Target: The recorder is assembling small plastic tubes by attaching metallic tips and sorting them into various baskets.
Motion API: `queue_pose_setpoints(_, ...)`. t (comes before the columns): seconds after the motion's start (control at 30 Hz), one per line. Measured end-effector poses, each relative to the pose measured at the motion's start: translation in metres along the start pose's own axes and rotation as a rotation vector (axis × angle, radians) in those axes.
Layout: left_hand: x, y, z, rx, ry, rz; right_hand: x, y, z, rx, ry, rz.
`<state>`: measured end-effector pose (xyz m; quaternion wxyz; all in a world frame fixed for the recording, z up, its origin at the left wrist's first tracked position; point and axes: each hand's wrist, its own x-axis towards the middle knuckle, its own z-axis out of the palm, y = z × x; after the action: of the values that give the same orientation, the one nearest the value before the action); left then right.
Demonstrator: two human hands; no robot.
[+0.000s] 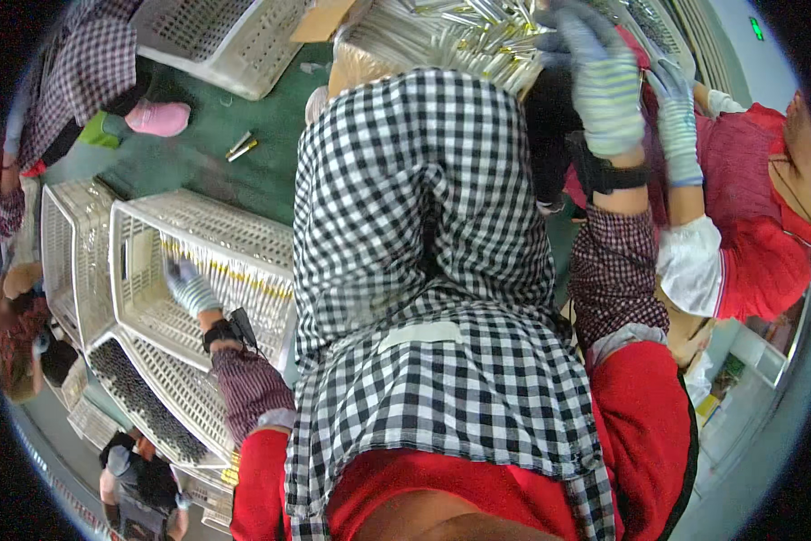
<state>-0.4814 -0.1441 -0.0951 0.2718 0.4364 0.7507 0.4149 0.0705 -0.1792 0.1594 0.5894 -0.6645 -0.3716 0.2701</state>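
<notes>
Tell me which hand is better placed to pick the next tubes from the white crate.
Left, probably. The left hand is gloved and already inside the white crate, beside the row of yellow-tipped tubes. The right hand is raised at the pile of tubes on the far side.

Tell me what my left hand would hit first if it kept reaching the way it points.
Probably the row of yellow-tipped tubes inside the white slotted crate; the gloved left hand already reaches into it, though depth is unclear.
</notes>
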Motion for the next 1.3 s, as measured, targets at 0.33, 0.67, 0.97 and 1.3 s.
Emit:
queue_pose_setpoints(0.33, -0.037, 0.282, 0.134, -0.203, -0.699, 0.380, 0.085, 0.155, 0.004, -1.149, -0.293, -0.134)
queue_pose_setpoints(0.67, -0.088, 0.338, 0.355, 0.832, -1.386, 0.970, 0.112, 0.188, 0.037, -1.446, -0.545, -0.004)
queue_pose_setpoints(0.97, -0.088, 0.294, 0.437, 0.534, -1.587, 0.868, 0.090, 0.153, 0.037, -1.110, -0.218, -0.030)
queue_pose_setpoints(1.3, -0.037, 0.338, 0.381, 0.536, -1.376, 0.386, 0.041, 0.133, 0.014, -0.206, 0.179, -0.017)
